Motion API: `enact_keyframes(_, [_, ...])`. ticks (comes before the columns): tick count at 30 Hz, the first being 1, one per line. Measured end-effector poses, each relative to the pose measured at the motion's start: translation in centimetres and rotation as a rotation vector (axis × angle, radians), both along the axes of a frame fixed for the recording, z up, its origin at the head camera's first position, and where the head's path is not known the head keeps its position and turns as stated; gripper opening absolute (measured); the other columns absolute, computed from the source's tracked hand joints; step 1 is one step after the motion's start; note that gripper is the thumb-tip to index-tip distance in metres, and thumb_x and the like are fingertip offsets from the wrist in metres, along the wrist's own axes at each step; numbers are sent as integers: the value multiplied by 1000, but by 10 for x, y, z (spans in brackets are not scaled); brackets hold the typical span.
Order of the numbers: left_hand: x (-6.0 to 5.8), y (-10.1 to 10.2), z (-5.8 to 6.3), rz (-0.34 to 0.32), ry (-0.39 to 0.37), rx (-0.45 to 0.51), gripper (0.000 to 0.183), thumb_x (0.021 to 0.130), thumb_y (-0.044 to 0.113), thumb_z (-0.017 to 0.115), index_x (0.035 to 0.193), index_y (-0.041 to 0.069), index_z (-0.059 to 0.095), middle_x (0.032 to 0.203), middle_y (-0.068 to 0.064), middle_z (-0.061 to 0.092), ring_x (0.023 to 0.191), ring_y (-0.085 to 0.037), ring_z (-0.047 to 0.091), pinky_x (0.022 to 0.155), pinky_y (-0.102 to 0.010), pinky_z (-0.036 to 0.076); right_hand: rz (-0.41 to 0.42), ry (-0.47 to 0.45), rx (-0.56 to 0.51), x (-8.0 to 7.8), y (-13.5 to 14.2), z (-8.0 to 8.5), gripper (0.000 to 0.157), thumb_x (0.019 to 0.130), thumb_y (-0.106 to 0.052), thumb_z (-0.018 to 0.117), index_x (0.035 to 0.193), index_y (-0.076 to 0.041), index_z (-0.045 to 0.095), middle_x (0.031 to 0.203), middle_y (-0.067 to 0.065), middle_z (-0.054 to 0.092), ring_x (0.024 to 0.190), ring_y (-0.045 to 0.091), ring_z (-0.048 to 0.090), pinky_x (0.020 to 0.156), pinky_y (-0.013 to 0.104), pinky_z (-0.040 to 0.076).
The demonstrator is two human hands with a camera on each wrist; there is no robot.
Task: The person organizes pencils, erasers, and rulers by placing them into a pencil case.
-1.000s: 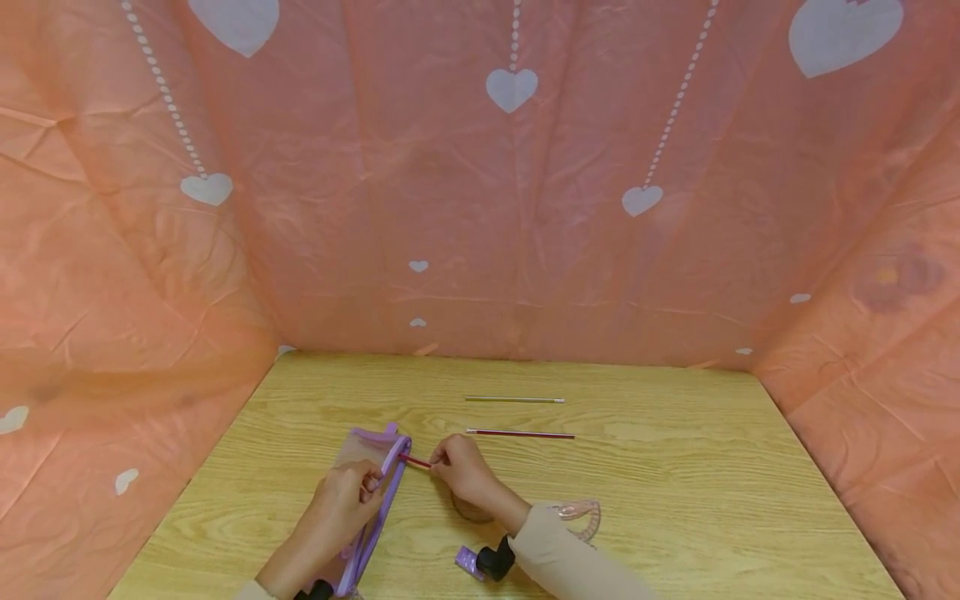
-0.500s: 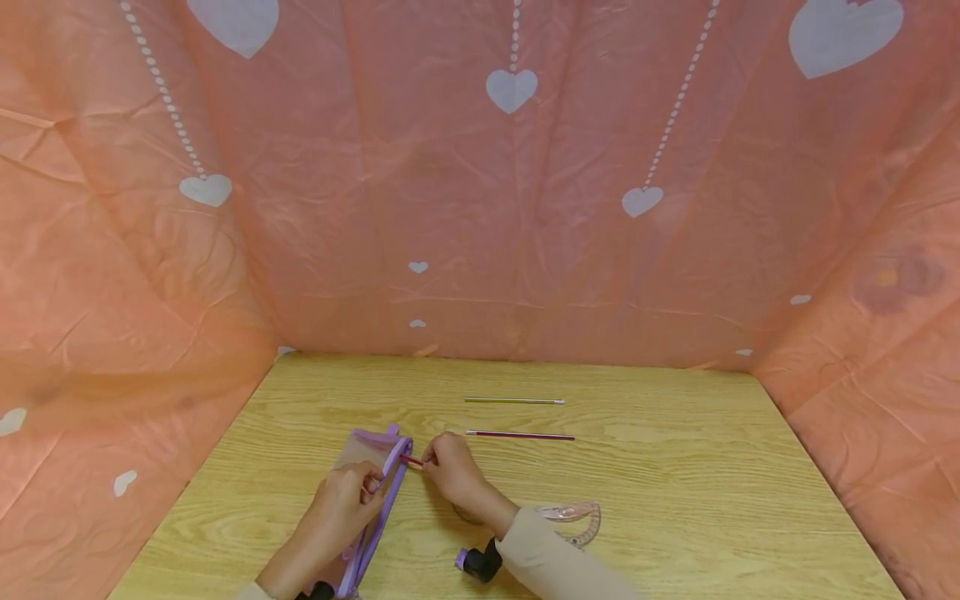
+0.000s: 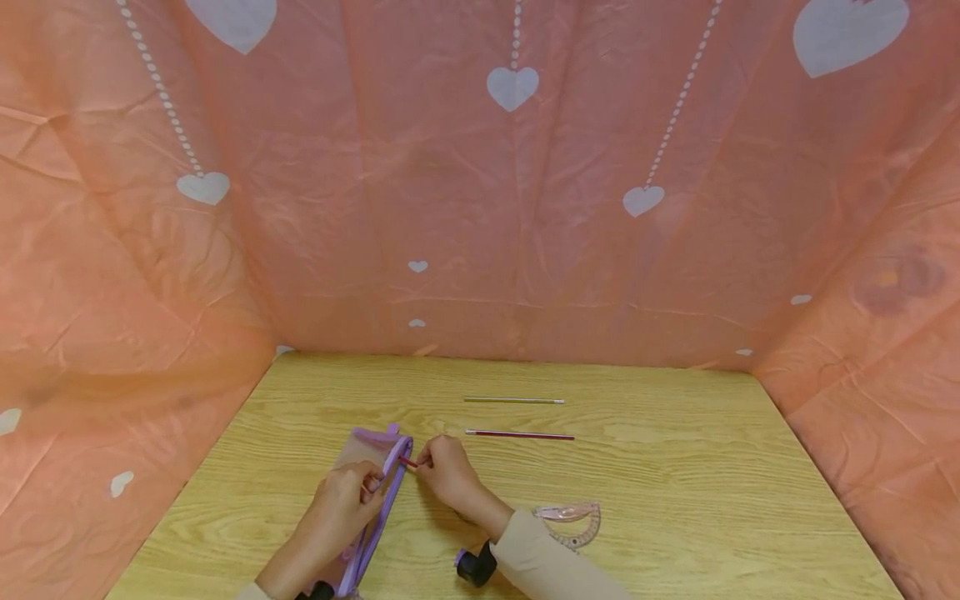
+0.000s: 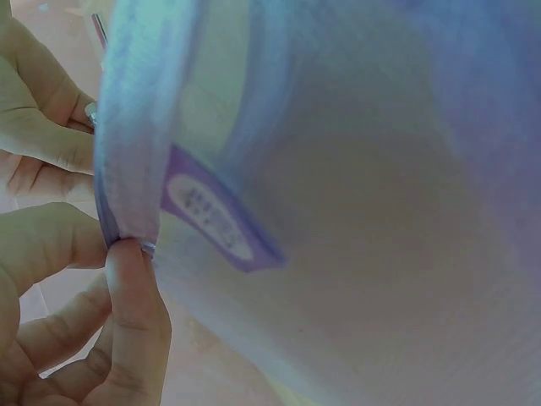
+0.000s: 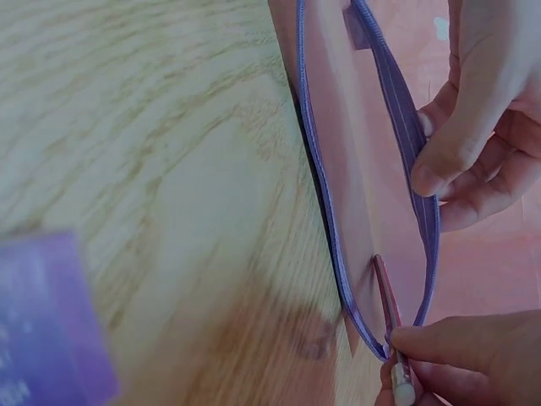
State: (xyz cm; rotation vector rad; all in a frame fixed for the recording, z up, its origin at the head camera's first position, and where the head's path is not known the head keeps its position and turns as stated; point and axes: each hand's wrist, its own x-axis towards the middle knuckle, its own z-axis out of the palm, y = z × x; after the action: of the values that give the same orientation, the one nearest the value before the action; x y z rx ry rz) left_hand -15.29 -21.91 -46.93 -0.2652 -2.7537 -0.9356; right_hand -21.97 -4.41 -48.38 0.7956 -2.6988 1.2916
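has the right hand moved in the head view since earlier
Yes. The right hand has shifted slightly left, toward the purple pouch, judged against the dark red pencil lying on the table.

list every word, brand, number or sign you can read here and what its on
Nothing reads clearly.
Tag on purple pouch: lettering on a white oval, too blurred.
Purple block: pale marks, blurred and cut off by the frame.
Clear protractor: scale marks, any numbers too small.
Held pencil, yellowish pencil, dark red pencil: no lettering visible.
Backdrop: white hearts, no lettering visible.
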Motion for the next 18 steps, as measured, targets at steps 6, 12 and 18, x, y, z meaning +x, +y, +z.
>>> enact_keyframes(6, [-1,0,0,-3,23,-18,18,74,-11,76,87,1,70,73,4,57,61,-1,52,52,-18,48,19,10,-37,1,-2,1,11,77,13,71,73,3,71,67,3,65,63,3,51,57,15,44])
enact_keyframes(12, [-2,0,-1,-7,41,-43,18,74,-10,75,87,2,70,75,3,59,62,-1,51,53,-19,47,25,-36,-71,0,-4,-1,11,79,12,74,72,4,69,64,3,62,58,-2,46,52,13,42])
enact_keyframes(18, [-3,0,0,0,31,-53,17,74,-9,74,87,2,71,76,3,60,63,-2,52,55,-19,48,14,-55,-100,0,-6,-5,12,77,12,75,71,3,69,61,1,61,55,-3,44,50,13,41])
